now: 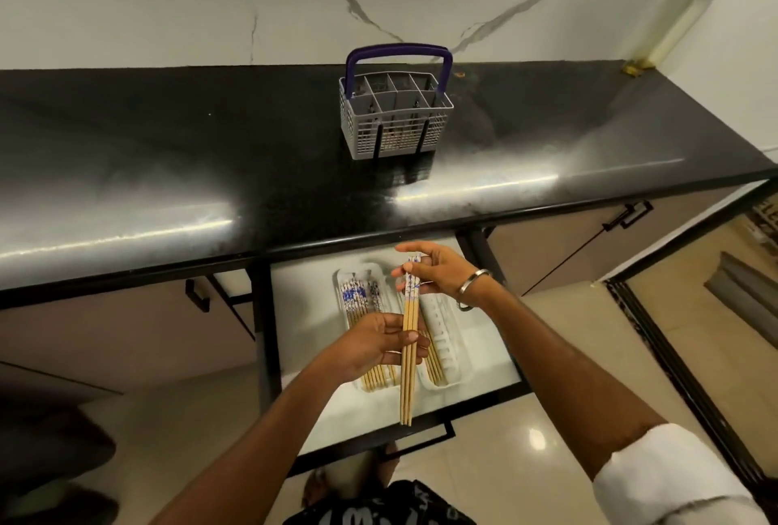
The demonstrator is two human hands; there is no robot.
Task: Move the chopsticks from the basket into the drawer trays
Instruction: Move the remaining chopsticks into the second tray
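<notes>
Currently both hands grip bundle of tan wooden chopsticks with blue-patterned tops (pixel 409 356): right hand (pixel 438 272) pinches top, left hand (pixel 374 345) mid-shaft; white ribbed plastic tray (pixel 448 339) directly beneath, long axes parallel.

We see a dim kitchen lit from overhead: two broad streaks of glare smear the glossy black surface (pixel 294 171), a small hotspot shines on the floor (pixel 536 438), wide-angle bending curves the edges, and the lower left corner falls into soft shadow.

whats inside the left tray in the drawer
The left tray holds chopsticks with blue-patterned tops. The left hand covers their middles; wooden tips show below it.
</notes>
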